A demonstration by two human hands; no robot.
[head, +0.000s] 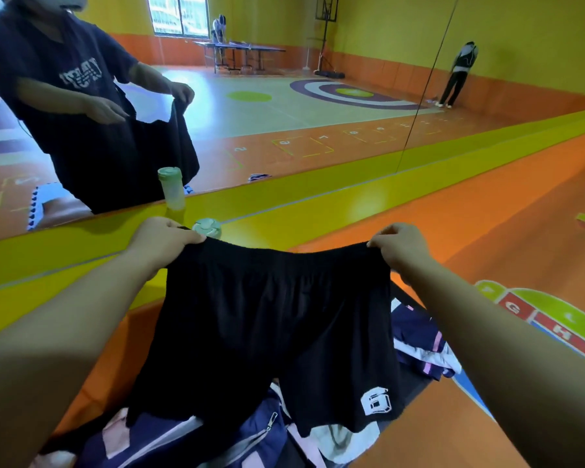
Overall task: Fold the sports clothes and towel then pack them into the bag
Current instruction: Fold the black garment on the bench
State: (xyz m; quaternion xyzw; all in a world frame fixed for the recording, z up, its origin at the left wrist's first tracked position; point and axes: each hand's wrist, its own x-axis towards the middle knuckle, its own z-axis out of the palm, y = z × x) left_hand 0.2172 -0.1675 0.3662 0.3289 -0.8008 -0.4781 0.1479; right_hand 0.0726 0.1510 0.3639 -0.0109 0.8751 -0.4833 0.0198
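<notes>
Black, thin-fabric sports shorts (271, 319) with a white blocky "6" on one leg hem hang spread between both hands. The left hand (161, 239) and right hand (399, 246) each pinch a waistband corner with curled fingers, above a navy-and-pink zipped garment (217, 440).

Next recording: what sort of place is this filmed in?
Probably an indoor sports or activity hall. A table tennis table and a basketball hoop stand show in the wall mirror, and the floor carries a painted target and numbered game squares.
</notes>
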